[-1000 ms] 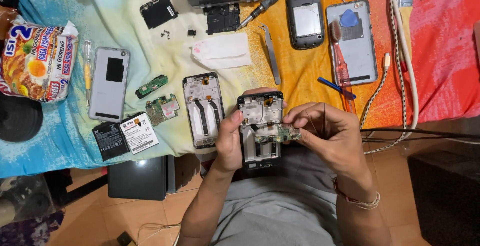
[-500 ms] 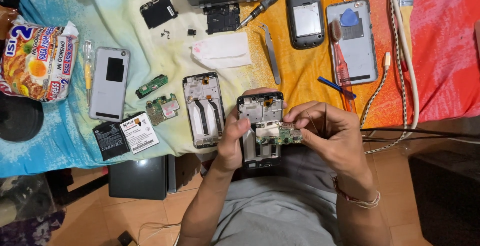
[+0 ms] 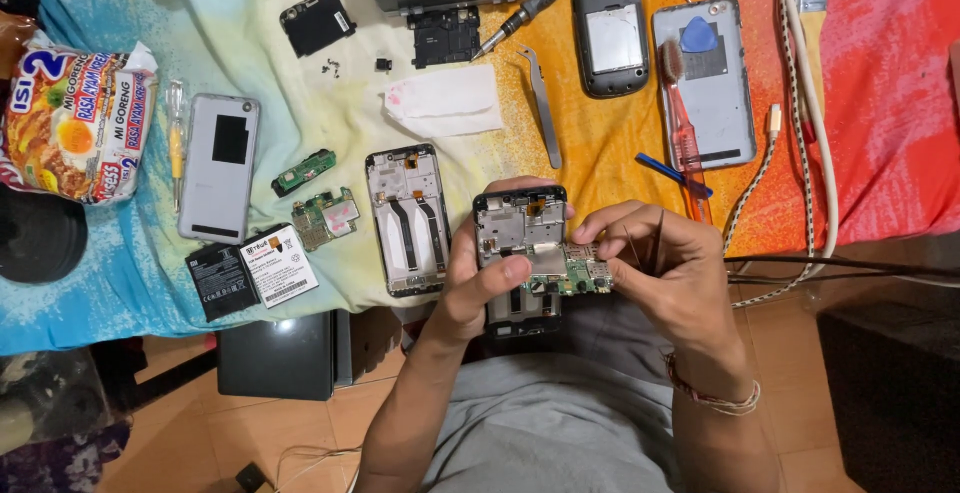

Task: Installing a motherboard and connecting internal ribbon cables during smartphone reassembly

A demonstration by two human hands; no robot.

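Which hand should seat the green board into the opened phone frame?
Right. The right hand already pinches the green circuit board with its fingers, while the left hand grips the opened phone frame, thumb pressing its middle.

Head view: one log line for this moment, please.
left hand: holds opened phone frame | right hand: on green circuit board over frame | tweezers: lying on cloth

Taking the silver phone back [image 3: 217, 168] as landmark: a red-and-yellow noodle packet [image 3: 72, 118] lies well to its left, two flat batteries sit just below it, one black [image 3: 220, 281], one with a white label [image 3: 279, 265], and a small black phone with a grey screen [image 3: 611, 35] lies far to its right.
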